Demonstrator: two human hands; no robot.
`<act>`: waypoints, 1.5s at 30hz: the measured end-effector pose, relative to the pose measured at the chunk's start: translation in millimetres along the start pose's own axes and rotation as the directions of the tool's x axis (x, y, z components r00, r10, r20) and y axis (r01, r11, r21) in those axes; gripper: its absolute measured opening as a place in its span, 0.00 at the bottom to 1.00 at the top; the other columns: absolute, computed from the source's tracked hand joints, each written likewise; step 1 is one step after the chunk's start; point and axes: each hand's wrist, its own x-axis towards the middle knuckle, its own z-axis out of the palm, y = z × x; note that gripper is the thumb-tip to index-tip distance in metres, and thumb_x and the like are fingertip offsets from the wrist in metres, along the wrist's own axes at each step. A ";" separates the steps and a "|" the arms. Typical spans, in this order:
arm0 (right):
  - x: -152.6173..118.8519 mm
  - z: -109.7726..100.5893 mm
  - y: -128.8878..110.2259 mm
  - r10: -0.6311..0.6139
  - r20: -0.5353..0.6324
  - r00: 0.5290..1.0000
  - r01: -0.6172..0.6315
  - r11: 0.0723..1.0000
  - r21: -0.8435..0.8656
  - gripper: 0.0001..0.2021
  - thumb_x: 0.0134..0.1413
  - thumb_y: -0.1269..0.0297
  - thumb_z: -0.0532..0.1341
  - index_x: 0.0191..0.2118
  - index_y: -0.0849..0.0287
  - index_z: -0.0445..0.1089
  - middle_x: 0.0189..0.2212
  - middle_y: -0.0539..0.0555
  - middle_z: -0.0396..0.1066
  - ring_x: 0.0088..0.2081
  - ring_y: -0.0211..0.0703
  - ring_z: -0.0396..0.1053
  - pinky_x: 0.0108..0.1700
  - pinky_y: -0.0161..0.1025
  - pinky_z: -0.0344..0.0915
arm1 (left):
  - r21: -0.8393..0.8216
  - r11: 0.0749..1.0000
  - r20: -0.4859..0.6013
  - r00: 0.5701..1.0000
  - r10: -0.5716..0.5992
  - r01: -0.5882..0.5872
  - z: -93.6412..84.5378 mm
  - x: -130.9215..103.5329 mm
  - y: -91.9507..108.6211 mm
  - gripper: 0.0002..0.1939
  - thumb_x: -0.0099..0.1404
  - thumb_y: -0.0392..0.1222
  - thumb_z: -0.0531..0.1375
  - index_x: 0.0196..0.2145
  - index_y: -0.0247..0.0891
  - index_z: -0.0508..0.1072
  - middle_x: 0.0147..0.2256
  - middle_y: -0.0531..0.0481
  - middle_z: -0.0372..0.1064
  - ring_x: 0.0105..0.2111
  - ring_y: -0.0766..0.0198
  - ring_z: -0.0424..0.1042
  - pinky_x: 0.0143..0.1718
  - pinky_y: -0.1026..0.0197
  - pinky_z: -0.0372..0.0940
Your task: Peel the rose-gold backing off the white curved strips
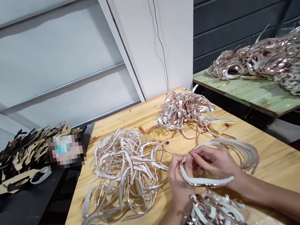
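Over the front half of the wooden table point(284, 159), my left hand point(178, 180) and my right hand point(218, 160) meet with fingers pinched together. Between them is a white and rose-gold strip point(207, 180), looped around my left fingers with one end hanging toward my right wrist. A heap of short cut strips point(213, 217) sits just below my hands. Left of them lies a large tangle of long curled strips point(127, 166). Beyond my right hand rests a bundle of curved strips point(245, 150).
A shiny rose-gold pile point(184, 108) is at the table's back. More strips point(267, 58) cover a green-topped table point(269, 102) at right. Black and tan scraps point(27, 152) and a white ring-shaped object point(40, 175) lie on a dark table point(26, 214) at left.
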 end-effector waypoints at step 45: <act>-1.2 -12.2 -23.4 -0.169 0.201 0.965 0.141 0.980 0.143 0.11 0.66 0.64 0.59 0.33 0.61 0.73 0.22 0.49 0.70 0.24 0.39 0.66 0.29 0.34 0.61 | 0.004 0.995 0.288 0.953 0.095 -0.101 -8.0 -2.2 -13.1 0.15 0.79 0.51 0.48 0.36 0.41 0.62 0.30 0.53 0.60 0.31 0.63 0.61 0.35 0.60 0.58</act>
